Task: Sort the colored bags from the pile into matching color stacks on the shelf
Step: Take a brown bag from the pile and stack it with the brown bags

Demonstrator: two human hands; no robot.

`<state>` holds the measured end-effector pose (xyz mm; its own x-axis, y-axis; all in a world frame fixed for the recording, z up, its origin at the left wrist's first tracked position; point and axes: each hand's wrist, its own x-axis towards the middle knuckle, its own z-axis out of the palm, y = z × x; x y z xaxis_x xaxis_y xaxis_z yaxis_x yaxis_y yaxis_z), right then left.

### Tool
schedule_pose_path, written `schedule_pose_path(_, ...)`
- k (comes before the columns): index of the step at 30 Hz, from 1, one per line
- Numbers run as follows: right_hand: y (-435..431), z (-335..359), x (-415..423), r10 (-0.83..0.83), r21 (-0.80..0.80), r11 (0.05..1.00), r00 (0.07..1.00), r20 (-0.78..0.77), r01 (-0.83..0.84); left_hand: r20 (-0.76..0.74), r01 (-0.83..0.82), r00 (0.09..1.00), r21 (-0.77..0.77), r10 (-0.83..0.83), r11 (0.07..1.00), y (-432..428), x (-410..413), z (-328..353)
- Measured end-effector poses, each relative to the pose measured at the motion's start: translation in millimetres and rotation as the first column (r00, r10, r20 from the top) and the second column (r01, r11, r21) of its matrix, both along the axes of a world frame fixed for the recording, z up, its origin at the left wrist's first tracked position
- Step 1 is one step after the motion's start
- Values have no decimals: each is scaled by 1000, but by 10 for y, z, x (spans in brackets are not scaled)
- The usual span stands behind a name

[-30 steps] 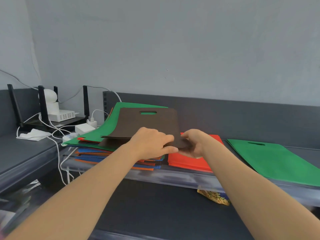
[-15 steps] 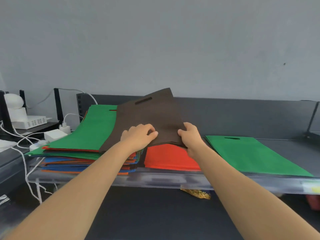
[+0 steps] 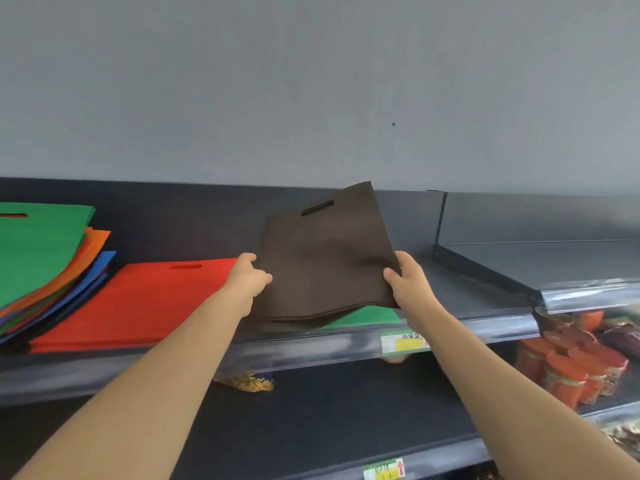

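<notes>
A few dark brown bags (image 3: 325, 258), stacked flat, hang tilted above the shelf (image 3: 485, 299). My left hand (image 3: 247, 282) grips their left edge and my right hand (image 3: 407, 284) grips their right edge. Under them lies a green bag (image 3: 367, 315), mostly hidden. To its left a stack of red bags (image 3: 138, 303) lies flat. The mixed pile (image 3: 45, 261) of green, orange and blue bags sits at the far left, a green one on top.
The shelf's back panel runs behind everything. A second shelf section (image 3: 554, 261) starts at the right, a little higher. Below are packets of red goods (image 3: 571, 368), a yellow packet (image 3: 249, 381), and price labels (image 3: 403, 341) on the rail.
Both hands have lifted the brown bags off the mixed pile and carried them right, past the red stack to above the green bag. The view has swung right with them.
</notes>
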<state>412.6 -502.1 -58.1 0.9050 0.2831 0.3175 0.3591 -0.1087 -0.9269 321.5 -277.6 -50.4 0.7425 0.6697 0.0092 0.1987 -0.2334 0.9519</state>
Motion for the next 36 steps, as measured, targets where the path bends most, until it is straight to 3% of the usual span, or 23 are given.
schedule_pose_path(5,-570,-111,423,-44,-26,999,999,-9,44,77,24,997,-239,-6,971,-391,538,-22)
schedule_pose_path(7,-704,-145,602,-80,-20,997,997,-20,79,34,109,994,-276,-103,955,-500,760,-31)
schedule_pose_path(11,-872,-200,1000,-156,-62,986,986,-63,152,-102,241,961,-155,-258,958,-644,1315,-151)
schedule_pose_path(14,-982,-197,1268,-251,-197,951,966,-56,236,-145,282,945,-87,-292,955,-806,1637,-171)
schedule_pose_path(16,-1061,-180,1421,-329,-416,851,943,52,320,-159,328,927,-90,-338,941,-914,1833,-222)
schedule_pose_path(19,-1150,-168,1587,-352,-752,488,888,295,443,-145,369,913,-111,-382,923,-1092,2024,-280)
schedule_pose_path(23,-1243,-151,1793,-326,-854,311,891,315,416,-168,346,920,-79,-354,935,-1326,2270,-299)
schedule_pose_path(27,-1322,-177,1907,-168,-905,130,908,383,406,-295,275,927,113,-232,955,-1538,2486,-417)
schedule_pose_path(29,-1317,-215,1976,-7,-894,171,907,420,415,-349,252,920,181,-177,951,-1647,2538,-455)
schedule_pose_path(32,-1293,-278,2040,212,-938,299,946,247,178,-439,246,890,245,-119,938,-1799,2563,-455)
schedule_pose_path(34,-1310,-301,2048,282,-954,280,941,185,104,-487,272,867,284,-106,920,-1873,2545,-443)
schedule_pose_path(36,-1358,-324,2043,324,-956,260,920,222,139,-530,297,845,348,-75,889,-1922,2495,-419)
